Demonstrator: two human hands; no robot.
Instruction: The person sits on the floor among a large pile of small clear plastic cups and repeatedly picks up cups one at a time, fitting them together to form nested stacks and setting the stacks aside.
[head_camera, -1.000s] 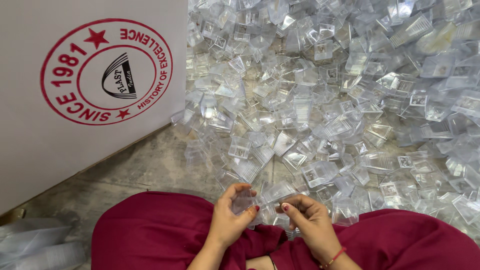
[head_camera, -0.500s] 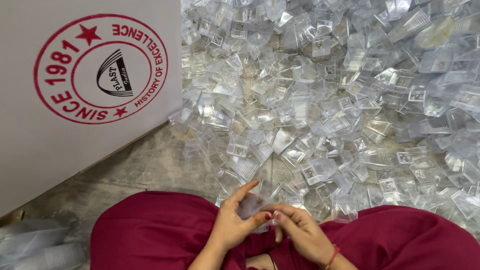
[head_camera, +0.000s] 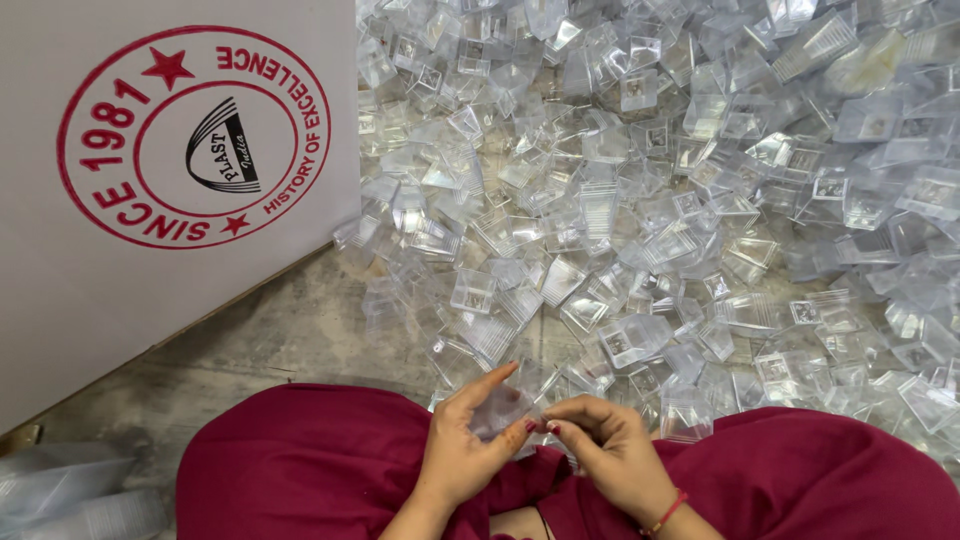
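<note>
A small clear plastic cup (head_camera: 503, 410) sits low in the middle of the view, just above the person's lap, cradled in the left hand (head_camera: 470, 445): the thumb lies along its near edge and the forefinger arches over its far rim, so the hand is closed around it. The right hand (head_camera: 612, 450) is just beside it on the right, its fingertips pinched together at the cup's right edge, touching it; whether it grips a second piece there cannot be told. Both hands rest over the dark red garment (head_camera: 300, 465) covering the knees. Beyond the hands, a broad heap of clear plastic cups (head_camera: 660, 190) spreads over the stone floor (head_camera: 270, 330). To the left stands a white carton (head_camera: 120, 300) bearing a round red stamp.
</note>
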